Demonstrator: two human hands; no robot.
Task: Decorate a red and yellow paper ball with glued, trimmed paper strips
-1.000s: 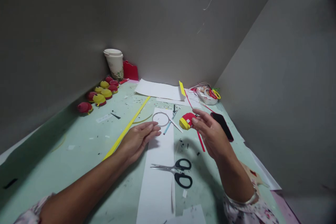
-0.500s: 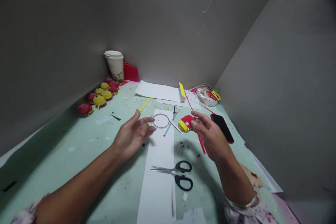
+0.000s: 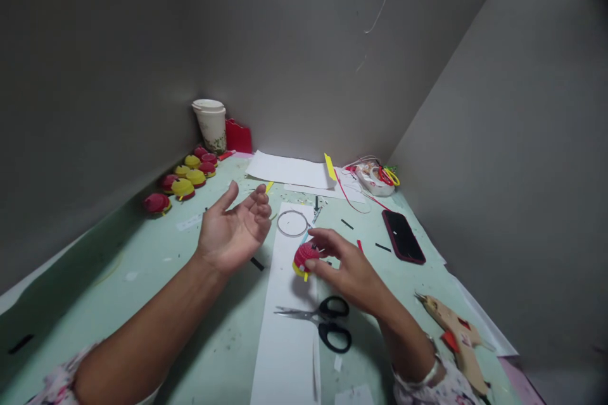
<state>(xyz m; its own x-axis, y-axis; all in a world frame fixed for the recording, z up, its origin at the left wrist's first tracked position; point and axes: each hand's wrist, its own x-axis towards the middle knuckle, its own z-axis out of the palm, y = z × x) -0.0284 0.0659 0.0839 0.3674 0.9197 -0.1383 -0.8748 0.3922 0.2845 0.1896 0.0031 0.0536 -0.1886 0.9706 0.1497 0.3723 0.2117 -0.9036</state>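
Note:
My right hand (image 3: 339, 262) pinches a small ridged dome (image 3: 305, 257), red on top with a yellow rim and a yellow tab below, between thumb and fingers. It is held above a long white paper strip (image 3: 285, 342). My left hand (image 3: 235, 228) is open with the palm turned up and nothing in it, left of the strip. Black-handled scissors (image 3: 316, 316) lie across the strip below the dome. A thin metal ring (image 3: 292, 212) rests farther up the strip, and a light blue pen (image 3: 306, 234) beside it is partly hidden by my right hand.
Several red and yellow domes (image 3: 183, 188) sit along the left wall, near a paper cup (image 3: 210, 126). A phone (image 3: 403, 237) and a glue gun (image 3: 456, 332) lie on the right. White sheets (image 3: 292, 169) and a roll of tape (image 3: 375, 178) are at the back.
My right hand has moved left and nearer to me with the dome, now turned red side up. My left hand has rolled palm up and its fingers rose. The glue gun has come fully into view.

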